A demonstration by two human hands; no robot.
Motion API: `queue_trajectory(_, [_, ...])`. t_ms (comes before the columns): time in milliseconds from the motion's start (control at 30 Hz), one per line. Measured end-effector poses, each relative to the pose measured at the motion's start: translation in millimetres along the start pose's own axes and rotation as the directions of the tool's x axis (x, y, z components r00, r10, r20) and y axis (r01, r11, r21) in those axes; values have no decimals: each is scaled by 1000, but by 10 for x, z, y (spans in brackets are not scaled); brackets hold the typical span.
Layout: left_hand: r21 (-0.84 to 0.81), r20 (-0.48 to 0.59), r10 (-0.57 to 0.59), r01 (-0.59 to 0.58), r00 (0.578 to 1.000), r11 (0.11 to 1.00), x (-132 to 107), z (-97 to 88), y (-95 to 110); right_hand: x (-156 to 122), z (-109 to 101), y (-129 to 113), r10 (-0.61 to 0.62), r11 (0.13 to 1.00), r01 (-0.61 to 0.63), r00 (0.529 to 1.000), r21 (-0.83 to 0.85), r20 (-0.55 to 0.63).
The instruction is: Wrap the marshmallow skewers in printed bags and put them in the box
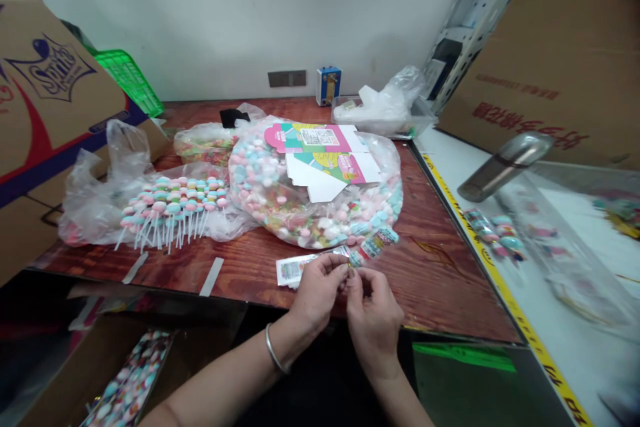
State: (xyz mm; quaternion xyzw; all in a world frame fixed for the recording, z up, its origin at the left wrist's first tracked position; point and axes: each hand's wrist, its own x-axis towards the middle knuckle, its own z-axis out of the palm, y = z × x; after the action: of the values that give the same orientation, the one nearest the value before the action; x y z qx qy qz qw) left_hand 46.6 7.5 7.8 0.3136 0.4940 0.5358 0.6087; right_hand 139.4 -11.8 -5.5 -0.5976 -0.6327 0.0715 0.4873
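Lower centre of the frame: bare left hand (320,288) with a silver-coloured bangle (274,349) and bare right hand (374,303), both pinching, thumb to fingertips, at the lower end of a slim teal, red and white candy in printed wrapping (374,245), angled toward upper right, with the gripped part mostly hidden. Judged best: keep one pinch steady while working with the other, sparing the candy any squeeze. Beyond, flat white printed packets (289,271); left of centre, pastel candies on white sticks (175,203); centre, a large clear plastic bag of pastel candies (250,177) under a flat pink, green and white carton (327,159).
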Motion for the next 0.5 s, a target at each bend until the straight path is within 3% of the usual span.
queue_trajectory(67, [-214,35,-103,108,994,971,17,42,-7,34,-4,-4,212,964,-218,976,154,58])
queue_trajectory(133, [-326,105,-131,159,986,932,30,55,-16,88,-24,14,346,880,-374,927,292,145])
queue_trajectory(233, [-389,214,-139,214,967,896,42,35,-37,178,-74,74,374,751,-500,860,431,346])
queue_trajectory(300, [-321,225,-102,172,969,931,43,5,-58,221,-112,113,322,741,-514,836,432,444])
queue_trajectory(367, [-87,196,39,-22,980,996,42,-39,-81,240,-148,130,295,793,-476,847,382,443])
queue_trajectory(400, [83,196,156,-175,968,981,41,-66,-91,241,-163,128,292,824,-446,863,349,412])
queue_trajectory(433, [257,222,281,-335,934,907,42,-93,-100,236,-173,121,291,851,-419,879,317,378])
queue_trajectory(500, [513,326,458,-561,827,649,47,-142,-111,215,-182,96,281,881,-381,898,280,340])
